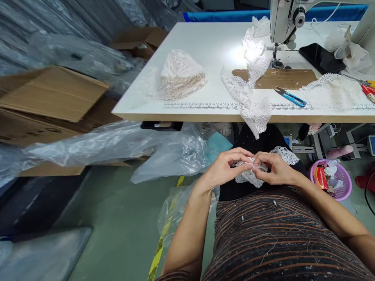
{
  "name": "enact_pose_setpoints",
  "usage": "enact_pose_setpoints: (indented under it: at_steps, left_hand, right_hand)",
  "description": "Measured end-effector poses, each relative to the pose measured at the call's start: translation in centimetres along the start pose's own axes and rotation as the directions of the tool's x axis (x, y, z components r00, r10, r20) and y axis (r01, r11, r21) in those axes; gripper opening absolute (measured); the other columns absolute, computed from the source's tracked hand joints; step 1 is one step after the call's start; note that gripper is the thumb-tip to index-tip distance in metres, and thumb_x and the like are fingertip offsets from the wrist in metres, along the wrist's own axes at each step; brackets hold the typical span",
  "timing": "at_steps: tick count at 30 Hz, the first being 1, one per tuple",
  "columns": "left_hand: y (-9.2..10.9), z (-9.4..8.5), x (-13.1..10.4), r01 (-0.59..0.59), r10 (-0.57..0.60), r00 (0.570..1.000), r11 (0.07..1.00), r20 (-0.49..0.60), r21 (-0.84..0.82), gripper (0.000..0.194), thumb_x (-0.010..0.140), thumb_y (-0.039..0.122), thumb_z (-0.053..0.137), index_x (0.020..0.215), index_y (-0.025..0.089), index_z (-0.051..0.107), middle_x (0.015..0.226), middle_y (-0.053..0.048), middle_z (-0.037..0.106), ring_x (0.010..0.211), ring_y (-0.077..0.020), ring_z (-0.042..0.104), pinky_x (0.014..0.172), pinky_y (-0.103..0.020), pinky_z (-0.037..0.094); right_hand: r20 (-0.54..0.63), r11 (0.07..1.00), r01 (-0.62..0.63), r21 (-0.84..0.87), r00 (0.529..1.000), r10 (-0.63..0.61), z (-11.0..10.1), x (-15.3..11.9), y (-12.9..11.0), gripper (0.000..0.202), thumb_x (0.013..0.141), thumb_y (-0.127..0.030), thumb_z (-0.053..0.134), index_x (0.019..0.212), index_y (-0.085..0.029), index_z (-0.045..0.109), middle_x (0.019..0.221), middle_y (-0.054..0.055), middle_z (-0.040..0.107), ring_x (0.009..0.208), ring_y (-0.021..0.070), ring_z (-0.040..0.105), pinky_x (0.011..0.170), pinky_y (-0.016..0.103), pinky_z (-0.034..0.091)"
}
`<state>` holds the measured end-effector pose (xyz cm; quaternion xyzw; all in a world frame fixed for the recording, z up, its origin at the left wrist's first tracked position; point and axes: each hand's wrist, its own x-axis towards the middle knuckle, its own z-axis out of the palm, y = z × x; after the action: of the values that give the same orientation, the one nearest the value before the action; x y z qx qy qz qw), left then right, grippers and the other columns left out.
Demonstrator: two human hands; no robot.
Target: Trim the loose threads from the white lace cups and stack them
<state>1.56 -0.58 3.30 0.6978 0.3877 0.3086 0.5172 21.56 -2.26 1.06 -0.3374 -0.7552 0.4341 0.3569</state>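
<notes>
White lace, likely light, limp and easily snagged, is pinched by my left hand and right hand; its edges should suit gentle gripping.

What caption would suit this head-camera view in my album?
Left hand and right hand pinch white lace in front of a sewing machine.

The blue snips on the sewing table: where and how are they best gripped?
Probably by the blue handle, coming from the table's front edge. The snips lie slantwise, handle end toward that edge, while the dark blades point away toward the cardboard strip. The right hand seems better placed, but it holds white lace.
</notes>
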Motion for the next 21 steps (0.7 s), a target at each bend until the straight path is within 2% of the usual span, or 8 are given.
enact_pose_setpoints:
  at_steps: [3,6,10,14,21]
  left_hand:
    - [0.2,0.4,-0.1,-0.008,0.011,0.997,0.999,-0.079,0.039,0.014,0.079,0.035,0.075,0.078,0.021,0.080,0.090,-0.009,0.075,0.079,-0.0184,0.067,0.064,-0.028,0.050]
    - [0.0,0.5,-0.1,-0.003,0.003,0.990,1.000,-0.138,-0.007,0.012,0.077,0.033,0.078,0.076,0.022,0.081,0.086,-0.007,0.076,0.076,-0.0177,0.067,0.062,-0.027,0.050]
    - [-0.7,0.4,-0.1,0.015,-0.046,0.974,0.990,-0.222,-0.142,0.015,0.071,0.036,0.082,0.072,0.021,0.080,0.084,-0.007,0.076,0.074,-0.0174,0.068,0.063,-0.027,0.051]
    - [-1.0,0.4,-0.2,0.050,-0.104,0.965,0.974,-0.239,-0.223,0.021,0.069,0.038,0.084,0.070,0.018,0.077,0.084,-0.008,0.076,0.074,-0.0174,0.067,0.064,-0.027,0.051]
    - [-1.1,0.7,-0.2,0.123,-0.202,0.951,0.941,-0.234,-0.315,0.033,0.063,0.043,0.086,0.068,0.015,0.069,0.079,-0.006,0.074,0.068,-0.0154,0.065,0.062,-0.026,0.051]
  right_hand:
    - [-0.011,1.000,-0.009,-0.021,1.000,0.009,0.0,-0.1,0.1,0.005,0.082,-0.020,0.057,0.077,-0.020,0.057,0.078,0.000,0.064,0.067,0.0116,0.055,0.065,0.026,0.045]
    - [-0.071,1.000,-0.018,0.001,0.997,0.018,0.2,-0.2,0.4,0.006,0.084,-0.023,0.059,0.078,-0.020,0.058,0.085,0.004,0.067,0.073,0.0136,0.059,0.069,0.028,0.048]
    - [-0.198,0.978,-0.100,0.183,0.971,0.137,0.5,-0.4,0.8,0.018,0.086,-0.035,0.061,0.077,-0.019,0.062,0.085,0.005,0.068,0.074,0.0147,0.060,0.067,0.029,0.049]
    - [-0.209,0.912,-0.193,0.363,0.937,0.281,0.9,-0.2,0.7,0.028,0.082,-0.045,0.067,0.076,-0.018,0.064,0.078,0.004,0.068,0.065,0.0127,0.056,0.058,0.027,0.046]
    - [-0.229,0.854,-0.224,0.469,0.903,0.363,1.0,0.0,0.4,0.034,0.073,-0.050,0.076,0.073,-0.019,0.064,0.074,0.003,0.067,0.061,0.0120,0.055,0.055,0.026,0.044]
